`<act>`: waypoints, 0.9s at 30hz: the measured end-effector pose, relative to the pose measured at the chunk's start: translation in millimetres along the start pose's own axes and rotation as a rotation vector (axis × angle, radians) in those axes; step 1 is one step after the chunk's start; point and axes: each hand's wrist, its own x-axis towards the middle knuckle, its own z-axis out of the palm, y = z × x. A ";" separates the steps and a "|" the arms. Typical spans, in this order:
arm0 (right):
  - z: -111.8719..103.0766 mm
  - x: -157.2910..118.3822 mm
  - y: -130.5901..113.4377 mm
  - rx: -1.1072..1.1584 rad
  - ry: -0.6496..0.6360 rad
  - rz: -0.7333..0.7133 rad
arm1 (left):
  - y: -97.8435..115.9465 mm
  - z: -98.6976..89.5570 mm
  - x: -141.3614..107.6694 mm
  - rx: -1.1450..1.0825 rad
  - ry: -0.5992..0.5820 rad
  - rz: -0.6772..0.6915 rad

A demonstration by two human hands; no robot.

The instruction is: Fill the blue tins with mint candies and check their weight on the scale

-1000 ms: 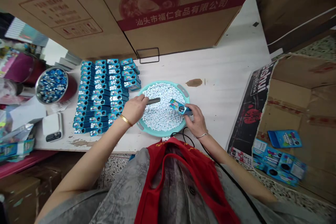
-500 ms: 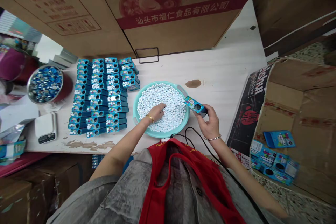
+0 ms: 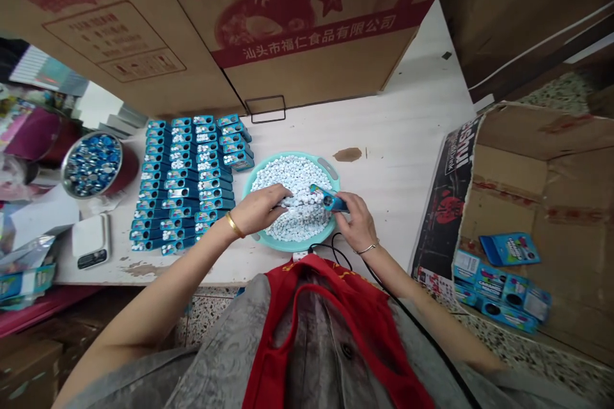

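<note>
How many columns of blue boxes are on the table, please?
4, side by side: the leftmost column, the second column, the third column and the shorter rightmost column. The left arm partly hides the third.

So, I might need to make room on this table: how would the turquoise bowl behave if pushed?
The turquoise bowl would probably slide rather than tip, as it looks wide and low. It may feel fairly heavy, with white pellets spread across it, though their depth is hidden. Those loose pellets could roll or spill if jolted.
</note>
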 end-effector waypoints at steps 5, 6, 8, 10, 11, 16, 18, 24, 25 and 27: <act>11.3 -1.3 -7.8 0.042 -0.029 -0.034 | 40.6 -21.2 8.2 0.328 -0.182 -0.098; 13.1 -1.9 -8.6 0.052 -0.034 -0.036 | 49.0 -23.3 9.5 0.385 -0.197 -0.119; 16.4 -3.3 -9.8 0.074 -0.044 -0.033 | 64.5 -25.9 11.6 0.478 -0.220 -0.146; 19.5 -4.8 -10.5 0.098 -0.049 -0.026 | 76.6 -26.9 12.8 0.525 -0.230 -0.148; 21.0 -5.5 -10.8 0.110 -0.049 -0.022 | 80.8 -27.2 12.7 0.527 -0.224 -0.144; 25.4 -8.3 -11.7 0.185 -0.060 -0.002 | 81.2 -37.3 2.8 0.489 -0.188 -0.107; 25.8 -8.9 -11.7 0.218 -0.067 0.004 | 71.8 -43.6 -4.7 0.464 -0.169 -0.091; 34.2 -9.0 -21.0 0.353 -0.086 -0.029 | 29.9 -20.2 -12.6 0.197 -0.014 -0.022; 36.8 -8.3 -25.4 0.371 -0.089 -0.040 | 23.0 -11.0 -11.0 0.171 -0.034 -0.012; 39.2 -5.1 -35.9 0.383 -0.098 -0.055 | 10.8 3.4 -7.3 0.134 -0.101 -0.004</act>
